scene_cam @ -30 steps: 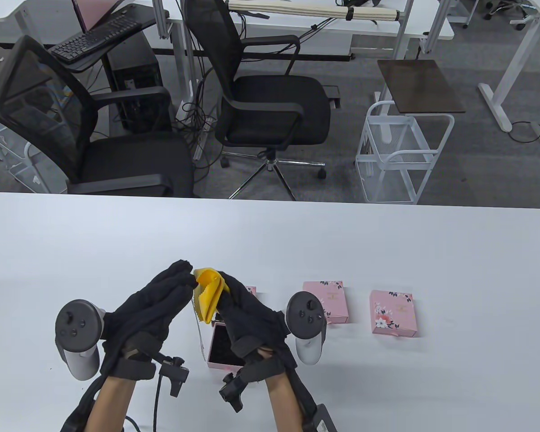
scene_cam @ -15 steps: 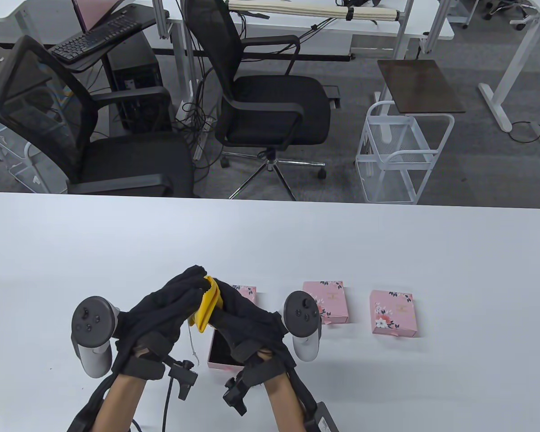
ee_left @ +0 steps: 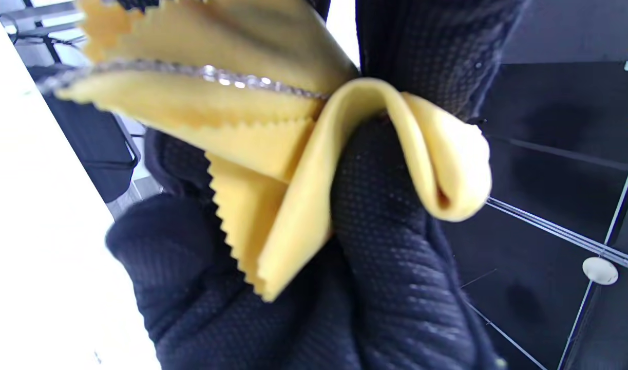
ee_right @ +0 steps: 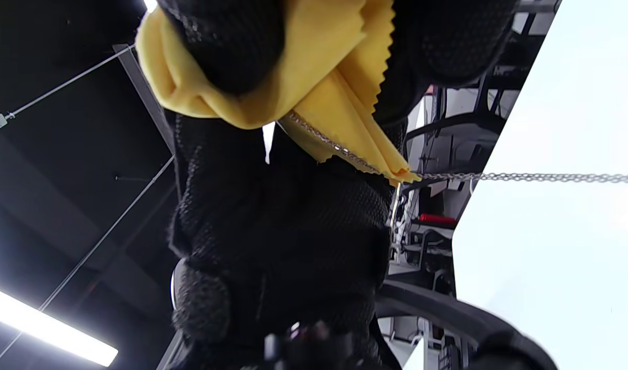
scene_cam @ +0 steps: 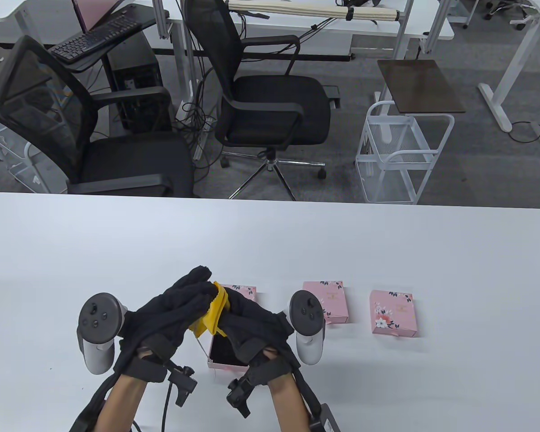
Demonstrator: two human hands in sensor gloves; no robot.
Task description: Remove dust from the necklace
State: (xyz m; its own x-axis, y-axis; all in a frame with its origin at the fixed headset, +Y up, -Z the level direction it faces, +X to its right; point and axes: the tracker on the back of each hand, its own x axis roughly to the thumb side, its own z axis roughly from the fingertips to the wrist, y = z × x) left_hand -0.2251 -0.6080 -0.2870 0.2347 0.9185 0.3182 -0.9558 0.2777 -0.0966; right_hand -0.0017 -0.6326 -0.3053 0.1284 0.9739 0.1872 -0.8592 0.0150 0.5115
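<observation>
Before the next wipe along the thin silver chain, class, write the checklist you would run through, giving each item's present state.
1. Yellow cloth with zigzag edges folded around the thin silver chain necklace: ok, the chain runs through the fold.
2. Right hand grips the cloth: ok.
3. Left hand holds the chain's other end: cannot tell, its fingers meet the cloth but the grip is hidden.
4. Free chain is untangled: ok, it leaves the cloth in a straight line.
5. Open pink box with a dark lining sits below the hands for the necklace's return: ok.
6. Chain is clean: cannot tell.
</observation>
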